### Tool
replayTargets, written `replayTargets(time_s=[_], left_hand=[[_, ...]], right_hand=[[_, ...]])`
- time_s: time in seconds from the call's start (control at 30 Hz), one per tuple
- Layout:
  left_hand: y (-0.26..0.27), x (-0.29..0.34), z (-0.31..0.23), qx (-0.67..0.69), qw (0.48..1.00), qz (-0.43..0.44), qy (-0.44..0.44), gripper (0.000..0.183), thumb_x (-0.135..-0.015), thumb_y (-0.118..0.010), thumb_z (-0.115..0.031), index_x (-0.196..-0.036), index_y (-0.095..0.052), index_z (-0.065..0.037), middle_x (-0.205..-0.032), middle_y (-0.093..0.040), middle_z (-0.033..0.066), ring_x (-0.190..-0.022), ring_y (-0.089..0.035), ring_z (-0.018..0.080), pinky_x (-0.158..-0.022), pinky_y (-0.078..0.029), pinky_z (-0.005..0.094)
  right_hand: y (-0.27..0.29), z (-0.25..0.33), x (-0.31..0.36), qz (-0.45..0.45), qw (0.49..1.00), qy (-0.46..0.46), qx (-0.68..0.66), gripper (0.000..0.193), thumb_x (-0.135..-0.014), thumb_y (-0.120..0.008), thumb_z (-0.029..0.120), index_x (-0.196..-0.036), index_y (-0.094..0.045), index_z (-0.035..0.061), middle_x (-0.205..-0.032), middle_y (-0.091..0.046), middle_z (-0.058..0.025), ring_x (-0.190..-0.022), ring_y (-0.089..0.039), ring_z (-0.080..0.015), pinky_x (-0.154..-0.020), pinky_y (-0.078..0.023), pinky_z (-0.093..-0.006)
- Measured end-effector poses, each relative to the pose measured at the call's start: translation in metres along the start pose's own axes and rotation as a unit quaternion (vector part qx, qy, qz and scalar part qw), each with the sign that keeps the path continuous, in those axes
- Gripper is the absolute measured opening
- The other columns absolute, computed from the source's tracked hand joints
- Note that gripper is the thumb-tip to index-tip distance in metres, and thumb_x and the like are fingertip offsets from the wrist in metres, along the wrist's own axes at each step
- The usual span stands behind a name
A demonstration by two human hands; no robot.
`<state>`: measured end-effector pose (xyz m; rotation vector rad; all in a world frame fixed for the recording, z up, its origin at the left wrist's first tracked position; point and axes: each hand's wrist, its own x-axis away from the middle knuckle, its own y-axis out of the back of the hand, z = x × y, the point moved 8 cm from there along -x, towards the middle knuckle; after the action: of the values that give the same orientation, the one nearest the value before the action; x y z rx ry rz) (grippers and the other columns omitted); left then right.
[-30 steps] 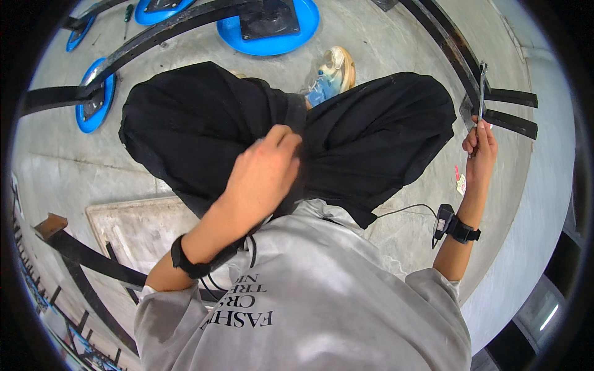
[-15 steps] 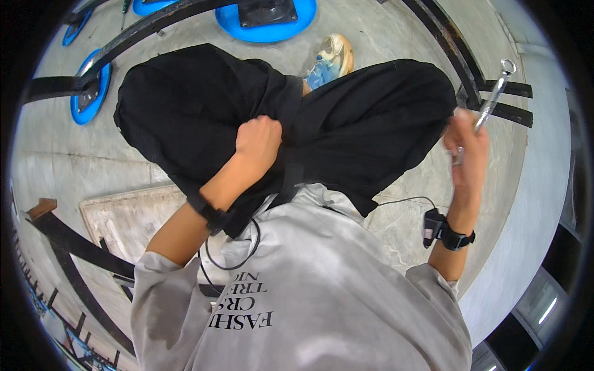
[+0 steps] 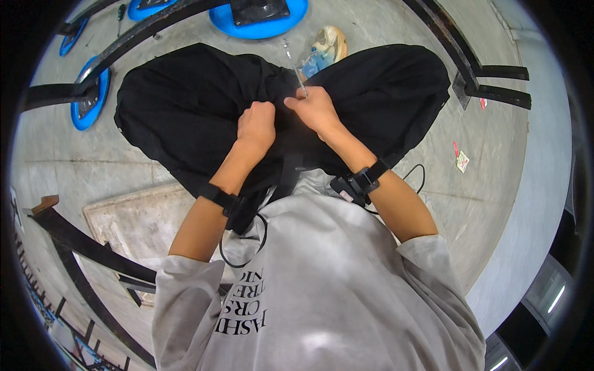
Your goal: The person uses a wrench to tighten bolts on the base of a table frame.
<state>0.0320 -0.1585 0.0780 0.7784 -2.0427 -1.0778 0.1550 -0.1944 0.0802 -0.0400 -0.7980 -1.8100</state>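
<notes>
My right hand (image 3: 317, 110) is closed around a thin silver wrench (image 3: 293, 60), whose shaft points away from me and ends in a small ring. It hovers over my lap, close to my left hand but apart from it. My left hand (image 3: 255, 125) makes a fist above the black trousers (image 3: 185, 105), back of the hand up. Whatever its fingers hold, if anything, is hidden underneath. The lower end of the wrench is covered by my right hand.
Black metal bars (image 3: 442, 37) curve around me, some fixed to blue round discs (image 3: 260, 28) with black plates. A screwdriver (image 3: 120, 20) lies far left. A pale board (image 3: 127, 216) is on the floor at left; small wrappers (image 3: 461, 159) lie at right. Cables (image 3: 265, 238) hang from both wrist straps.
My right hand has swung in from the far right to the middle, bringing the wrench beside my left hand. My left fist has stayed nearly in place.
</notes>
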Motion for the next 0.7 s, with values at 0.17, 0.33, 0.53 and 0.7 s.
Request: replayTargets(time_s=[0.17,0.33,0.53,0.7], left_hand=[[0.015,0.007,0.001,0.173,0.98,-0.066,-0.075,0.012,-0.065,-0.059,0.002,-0.07,-0.048,0.001,-0.062,-0.055,0.0142,-0.059,-0.056,0.031,-0.054,-0.043,0.0334],[0.009,0.018,0.011,0.545,0.828,0.061,0.119,0.007,-0.074,-0.051,0.0,-0.078,-0.051,-0.006,-0.061,-0.047,-0.0029,-0.049,-0.041,0.0048,-0.044,-0.029,0.0193],[0.02,0.046,-0.002,0.694,0.68,0.079,0.223,0.014,-0.081,-0.042,-0.004,-0.094,-0.049,-0.004,-0.067,-0.047,-0.0021,-0.05,-0.041,0.0054,-0.058,-0.047,0.022],[0.05,0.033,0.019,0.63,0.755,0.05,0.175,0.013,-0.083,-0.042,-0.001,-0.093,-0.048,-0.004,-0.066,-0.045,-0.0018,-0.045,-0.04,0.0053,-0.066,-0.052,0.0321]], right_hand=[[0.003,0.004,0.011,0.086,0.927,-0.131,-0.34,0.023,-0.083,-0.054,0.011,-0.065,-0.04,0.0127,-0.052,-0.036,0.006,-0.038,-0.028,-0.0019,-0.035,-0.018,-0.0195],[0.011,0.011,-0.004,0.032,0.974,-0.049,-0.217,0.016,-0.085,-0.052,0.014,-0.071,-0.046,0.0093,-0.057,-0.04,0.0039,-0.04,-0.03,-0.0022,-0.036,-0.02,-0.02],[0.014,0.009,0.009,0.018,0.982,-0.029,-0.186,0.025,-0.084,-0.05,0.019,-0.067,-0.05,0.0004,-0.058,-0.048,-0.0032,-0.056,-0.048,-0.0114,-0.054,-0.038,-0.0275],[0.013,0.015,0.036,0.03,0.982,-0.037,-0.181,0.026,-0.085,-0.049,0.018,-0.065,-0.048,-0.0003,-0.054,-0.047,-0.0042,-0.05,-0.048,-0.0125,-0.049,-0.037,-0.0289]])
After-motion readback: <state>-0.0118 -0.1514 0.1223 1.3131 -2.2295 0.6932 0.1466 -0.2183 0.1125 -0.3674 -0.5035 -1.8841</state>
